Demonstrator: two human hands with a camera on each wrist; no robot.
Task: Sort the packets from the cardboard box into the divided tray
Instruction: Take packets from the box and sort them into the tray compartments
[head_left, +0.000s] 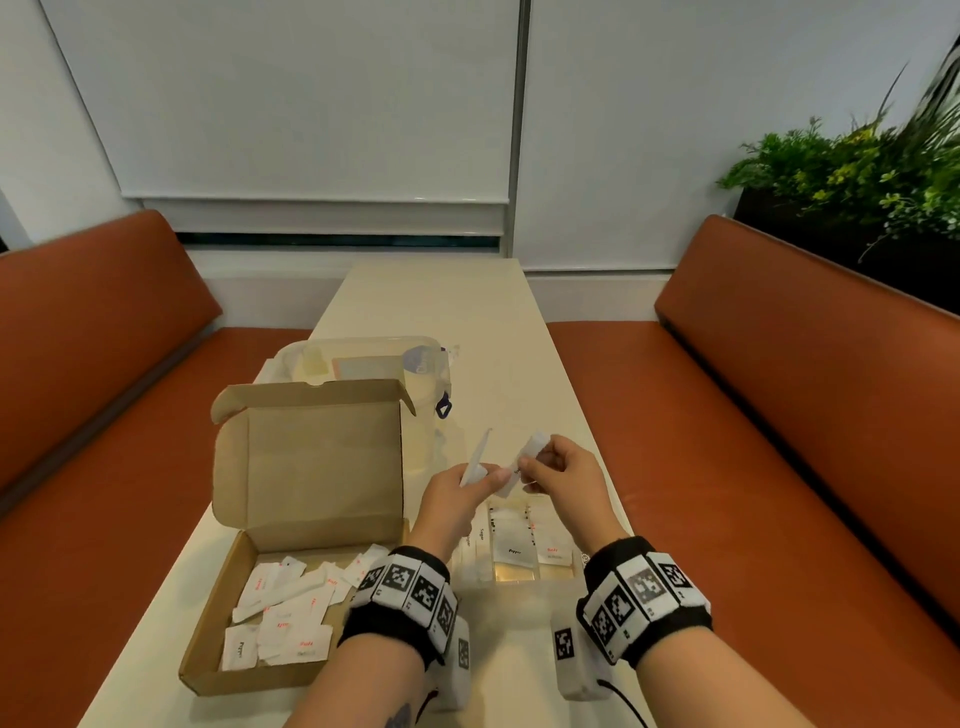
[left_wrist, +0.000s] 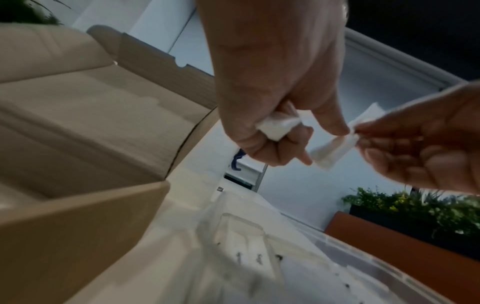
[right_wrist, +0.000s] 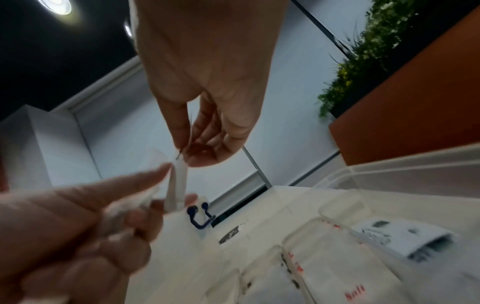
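Note:
The open cardboard box (head_left: 311, 467) lies at the left with several white packets (head_left: 291, 613) in it. To its right stands the clear divided tray (head_left: 511, 571), whose compartments hold packets labelled Sugar, Pepper and Salt. Both hands hover above the tray. My left hand (head_left: 485, 475) grips a thin white packet (head_left: 477, 457) in its curled fingers, seen bunched in the left wrist view (left_wrist: 278, 125). My right hand (head_left: 530, 465) pinches a second white packet (left_wrist: 335, 148) by its upper end, and the left thumb touches it too.
A clear plastic container (head_left: 363, 358) with a blue clip (head_left: 442, 408) stands behind the box. Orange benches (head_left: 779, 415) run along both sides of the narrow cream table (head_left: 467, 301). A planter with green leaves (head_left: 841, 171) sits at the back right.

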